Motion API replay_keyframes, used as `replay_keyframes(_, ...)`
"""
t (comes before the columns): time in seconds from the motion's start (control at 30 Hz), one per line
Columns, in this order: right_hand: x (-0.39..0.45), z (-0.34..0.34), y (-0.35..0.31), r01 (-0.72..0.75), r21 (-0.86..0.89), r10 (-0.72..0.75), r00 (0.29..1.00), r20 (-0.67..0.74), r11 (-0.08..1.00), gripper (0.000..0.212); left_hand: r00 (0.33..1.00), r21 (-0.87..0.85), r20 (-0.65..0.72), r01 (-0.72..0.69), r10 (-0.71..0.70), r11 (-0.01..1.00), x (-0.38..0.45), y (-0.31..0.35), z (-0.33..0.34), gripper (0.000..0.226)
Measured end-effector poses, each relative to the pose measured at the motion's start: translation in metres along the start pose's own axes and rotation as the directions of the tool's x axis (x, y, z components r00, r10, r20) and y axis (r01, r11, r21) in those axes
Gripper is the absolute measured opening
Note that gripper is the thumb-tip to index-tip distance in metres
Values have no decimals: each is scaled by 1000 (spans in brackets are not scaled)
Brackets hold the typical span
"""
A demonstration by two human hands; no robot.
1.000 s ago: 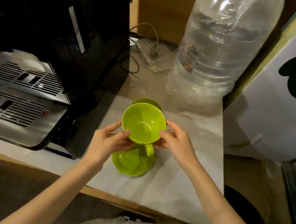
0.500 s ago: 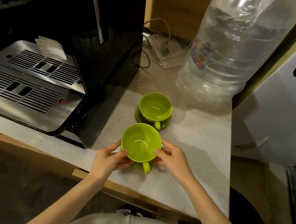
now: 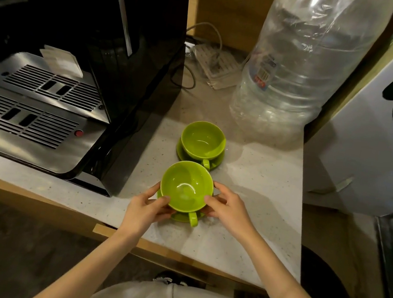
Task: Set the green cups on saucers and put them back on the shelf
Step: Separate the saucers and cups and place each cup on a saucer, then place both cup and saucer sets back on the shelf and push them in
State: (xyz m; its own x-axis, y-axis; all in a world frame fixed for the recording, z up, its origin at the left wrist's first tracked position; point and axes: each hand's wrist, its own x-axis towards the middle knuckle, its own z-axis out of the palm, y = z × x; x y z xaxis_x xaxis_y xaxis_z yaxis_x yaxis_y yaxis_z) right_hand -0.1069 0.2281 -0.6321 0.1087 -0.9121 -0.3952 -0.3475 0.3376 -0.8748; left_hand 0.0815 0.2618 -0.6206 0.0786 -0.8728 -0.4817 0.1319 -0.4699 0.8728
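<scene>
Two green cups stand on green saucers on the grey counter. The near cup sits on its saucer, handle pointing toward me. My left hand grips the cup and saucer from the left. My right hand holds them from the right, fingertips on the cup's rim. The far cup rests upright on its own saucer just behind, untouched, with its handle also toward me.
A black coffee machine with steel drip trays fills the left. A large clear water bottle stands at the back right. Cables and a power strip lie behind. A white cabinet borders the right side.
The near cup came down from above its saucer and now rests on it. Both hands stayed on it. The view has shifted so the far cup on its saucer shows fully.
</scene>
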Motion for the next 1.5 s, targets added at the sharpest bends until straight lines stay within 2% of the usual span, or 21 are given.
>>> replay_keyframes(0.17,-1,-3,-4,-16,-4,16,1000,17,1000,46,999,138,36,-17,12,990,1,3,-4,48)
replay_keyframes(0.3,6,-10,-2,-78,-25,75,991,-112,997,30,996,283,-88,-3,29,959,10,4,-19,31)
replay_keyframes(0.37,12,-13,-1,-127,-32,122,986,-117,991,26,995,318,-101,37,-4,947,17,6,-25,24)
replay_keyframes(0.53,22,-10,-1,-219,-12,219,976,-18,976,21,983,274,-38,184,-181,944,30,11,-25,19)
replay_keyframes(0.73,25,-7,4,-192,-56,190,981,-31,980,4,977,365,-25,204,-210,908,38,12,-22,12)
replay_keyframes(0.97,16,-8,11,-210,-25,210,978,-6,977,10,967,450,86,178,-241,875,38,15,-25,13)
replay_keyframes(1.23,-3,-23,21,-186,27,187,982,-15,982,8,934,413,254,131,-252,901,23,15,-15,9)
replay_keyframes(1.37,-17,-47,5,-131,151,139,989,-42,980,8,925,327,334,68,-183,942,19,33,-2,12)
replay_keyframes(1.5,-32,-76,-34,2,264,32,992,-124,965,8,920,206,384,-8,-73,979,19,67,21,8)
